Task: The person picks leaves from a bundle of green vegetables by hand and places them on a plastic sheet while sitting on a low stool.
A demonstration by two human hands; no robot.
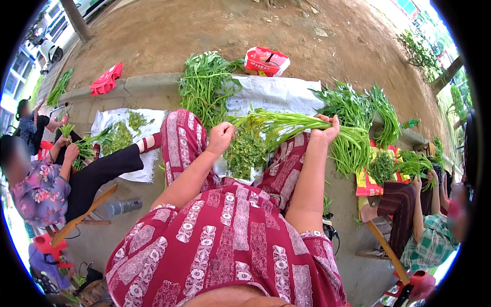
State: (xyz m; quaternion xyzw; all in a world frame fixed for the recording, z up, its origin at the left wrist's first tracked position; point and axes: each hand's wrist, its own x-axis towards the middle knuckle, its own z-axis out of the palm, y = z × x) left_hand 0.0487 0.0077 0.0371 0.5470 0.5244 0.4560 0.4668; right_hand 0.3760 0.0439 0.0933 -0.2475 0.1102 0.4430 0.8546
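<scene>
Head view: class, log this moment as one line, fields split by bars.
right hand: grips green stalk bunch | left hand: curled near bunch's leafy end | below bunch: leaf pile | beyond: white sheet

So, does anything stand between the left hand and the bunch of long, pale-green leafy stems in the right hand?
Nothing visible: the left hand is just beside the leafy tips of the bunch, whose stems the right hand grips. Whether they touch is unclear. The loose green leaf pile lies lower.
</scene>
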